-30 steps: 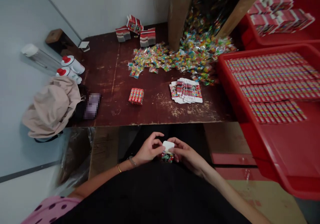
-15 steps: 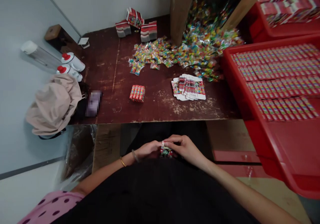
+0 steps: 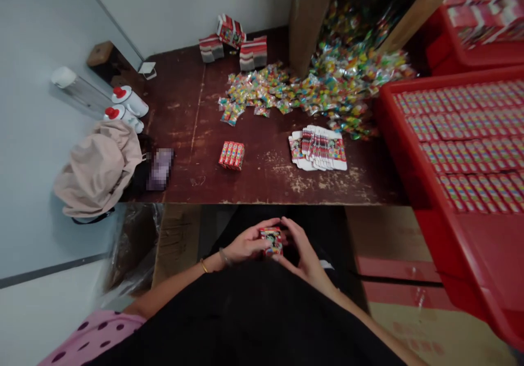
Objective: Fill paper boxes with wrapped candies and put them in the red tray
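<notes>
A small red printed carton is in my left hand, above my lap and below the table's front edge. The left fingers lie behind it and the thumb rests on its printed face. Close against the carton's right side is my right hand, thumb and fingers spread apart around its edge. Whether those fingertips touch the carton I cannot tell. On the table ahead stands a block of small red cartons. Right of it lies a fanned stack of flat, unfolded cartons.
Wrapped candies spread across the back of the brown table, near a wooden post. Bundled cartons stand by the wall. At right, a red tray holds rows of cartons. A beige cloth bag and white bottles are at left.
The carton's top is now closed and it faces up in my left hand. My right hand has come off its top edge and spread open at its right side. The view has shifted slightly.
</notes>
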A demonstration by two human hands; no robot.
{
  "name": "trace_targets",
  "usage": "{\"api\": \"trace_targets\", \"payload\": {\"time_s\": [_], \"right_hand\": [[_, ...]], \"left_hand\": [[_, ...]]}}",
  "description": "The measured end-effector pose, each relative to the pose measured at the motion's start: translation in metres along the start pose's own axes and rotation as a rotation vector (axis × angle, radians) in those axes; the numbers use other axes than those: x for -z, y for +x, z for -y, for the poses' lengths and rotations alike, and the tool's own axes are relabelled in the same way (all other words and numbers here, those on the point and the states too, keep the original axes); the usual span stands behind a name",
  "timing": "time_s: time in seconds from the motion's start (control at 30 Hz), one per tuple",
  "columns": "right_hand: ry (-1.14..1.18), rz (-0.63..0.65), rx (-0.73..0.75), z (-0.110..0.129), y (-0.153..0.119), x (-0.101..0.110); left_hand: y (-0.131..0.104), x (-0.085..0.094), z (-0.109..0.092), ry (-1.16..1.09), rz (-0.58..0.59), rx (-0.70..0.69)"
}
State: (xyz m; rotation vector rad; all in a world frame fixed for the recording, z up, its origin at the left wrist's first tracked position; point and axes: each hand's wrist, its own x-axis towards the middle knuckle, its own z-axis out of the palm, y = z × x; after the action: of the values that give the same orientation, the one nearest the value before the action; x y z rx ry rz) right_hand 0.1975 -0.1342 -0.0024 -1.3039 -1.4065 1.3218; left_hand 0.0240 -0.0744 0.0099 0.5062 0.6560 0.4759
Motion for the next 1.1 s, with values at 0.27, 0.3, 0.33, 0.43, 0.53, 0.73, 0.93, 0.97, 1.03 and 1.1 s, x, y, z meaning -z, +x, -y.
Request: {"api": "trace_targets", "payload": {"time_s": [0.27, 0.3, 0.33, 0.43, 0.53, 0.73, 0.93, 0.97, 1.03, 1.1], "right_hand": [[0.010, 0.035, -0.098, 0.036, 0.076, 0.048], [-0.062, 0.166, -0.038, 0.044, 0.094, 0.055], [-0.143, 0.297, 0.027, 0.050, 0.115, 0.061], [-0.544, 0.325, 0.224, 0.060, 0.199, 0.078], [-0.858, 0.006, 0.288, 0.058, 0.295, 0.087], [-1.017, -0.160, 0.267, 0.035, 0.353, 0.053], [-1.100, -0.178, 0.305, -0.014, 0.203, 0.015], [-1.096, -0.145, 0.334, -0.021, 0.174, 0.016], [-1.060, -0.086, 0.355, -0.030, 0.123, 0.022], [-0.959, -0.048, 0.324, -0.034, 0.089, 0.034]], "left_hand": [[0.021, 0.014, -0.054, 0.619, -0.118, -0.258], [0.021, 0.017, -0.058, 0.697, -0.046, -0.208], [0.022, 0.019, -0.061, 0.729, 0.015, -0.160], [0.027, 0.022, -0.057, 0.578, 0.080, -0.083], [0.037, 0.023, -0.048, 0.351, 0.060, -0.131], [0.043, 0.036, -0.041, 0.185, -0.116, -0.225], [0.034, 0.054, -0.055, 0.147, -0.262, -0.139], [0.034, 0.054, -0.058, 0.163, -0.264, -0.144], [0.039, 0.053, -0.061, 0.193, -0.243, -0.155], [0.046, 0.049, -0.059, 0.196, -0.204, -0.154]]}}
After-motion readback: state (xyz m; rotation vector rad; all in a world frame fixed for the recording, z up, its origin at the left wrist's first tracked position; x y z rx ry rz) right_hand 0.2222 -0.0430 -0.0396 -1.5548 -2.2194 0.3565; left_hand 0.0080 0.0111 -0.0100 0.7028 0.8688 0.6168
